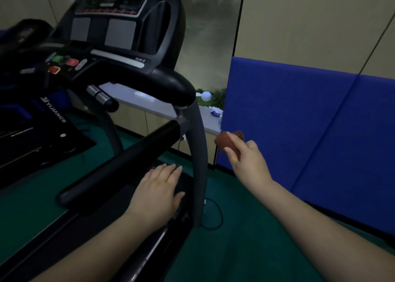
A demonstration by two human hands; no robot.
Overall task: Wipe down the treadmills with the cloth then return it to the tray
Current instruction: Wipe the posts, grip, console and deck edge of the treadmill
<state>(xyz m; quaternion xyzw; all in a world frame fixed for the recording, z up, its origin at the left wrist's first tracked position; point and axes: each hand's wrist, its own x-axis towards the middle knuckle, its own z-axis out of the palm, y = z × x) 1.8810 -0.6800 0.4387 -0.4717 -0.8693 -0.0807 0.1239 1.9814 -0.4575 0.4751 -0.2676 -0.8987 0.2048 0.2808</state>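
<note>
Dim, soft picture (edges bowed), glare on glass.

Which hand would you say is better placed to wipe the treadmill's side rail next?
Probably the right hand: it already grips the cloth beside the rail. The left hand is open, holding nothing.

I see dim light over a dark green carpeted floor (pixel 235 249), deep blue padded wall panels (pixel 299 121) under beige walls (pixel 310 25), and a grey-topped low cabinet (pixel 162 108).
</note>
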